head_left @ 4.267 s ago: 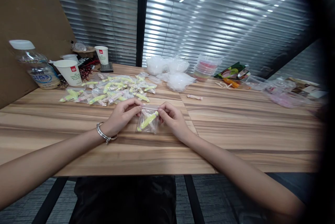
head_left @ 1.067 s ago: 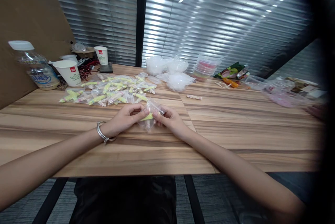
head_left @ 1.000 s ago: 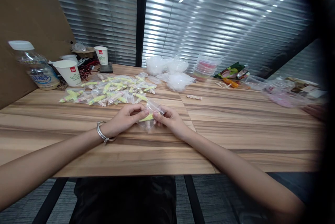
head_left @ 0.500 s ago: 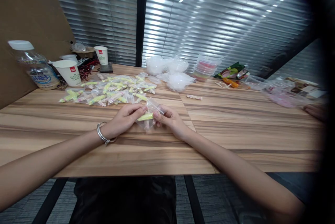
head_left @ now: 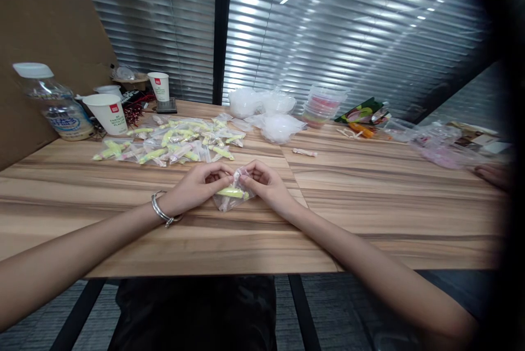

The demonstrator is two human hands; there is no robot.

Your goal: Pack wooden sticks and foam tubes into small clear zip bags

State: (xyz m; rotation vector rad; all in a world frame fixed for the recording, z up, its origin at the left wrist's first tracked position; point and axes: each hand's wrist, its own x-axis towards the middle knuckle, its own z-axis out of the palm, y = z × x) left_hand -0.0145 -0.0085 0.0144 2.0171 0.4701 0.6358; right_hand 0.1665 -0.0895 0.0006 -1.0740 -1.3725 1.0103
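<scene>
A small clear bag [head_left: 232, 196] with a yellow-green piece and a pinkish piece inside hangs between my hands, low over the table. My left hand [head_left: 208, 181] pinches its upper left edge between thumb and fingers. On the other side, my right hand [head_left: 262, 180] pinches the top edge, its fingertips close to those of my left hand. Behind my left hand lies a heap of similar filled bags [head_left: 176, 140]. One pinkish wrapped stick [head_left: 304, 152] rests alone to the right, beyond my right hand.
At the left stand a bottle [head_left: 68, 116], a paper cup [head_left: 109, 116] and a second cup [head_left: 159, 87]. White plastic bowls [head_left: 279, 127] and stacked tubs [head_left: 322, 105] are at the back. Clear plastic packaging [head_left: 441, 146] and another person's hand [head_left: 493, 174] are at the right.
Both hands have shifted their hold to the bag's top, with fingertips closer together. The bag's top is now bunched, and the yellow-green piece sits lower, below my fingers.
</scene>
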